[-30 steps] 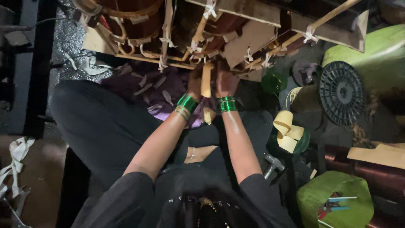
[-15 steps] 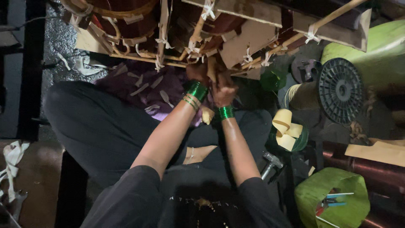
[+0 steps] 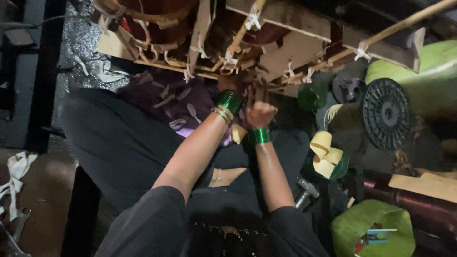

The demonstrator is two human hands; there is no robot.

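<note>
head: both hands (image 3: 254, 107) at tied coil frame (image 3: 228, 52).

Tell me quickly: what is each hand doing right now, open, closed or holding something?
Left hand: up among the tied wooden strips, blurred; grip cannot be told.
Right hand: closed in a fist; whether it holds anything cannot be told.

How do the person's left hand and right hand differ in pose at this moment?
The left hand reaches higher, up to the tied wooden frame, and is blurred; the right hand sits lower, closed into a fist. The left wrist carries green and gold bangles; the right wrist shows one green band. Both arms are bare and extend forward over the lap.
</note>
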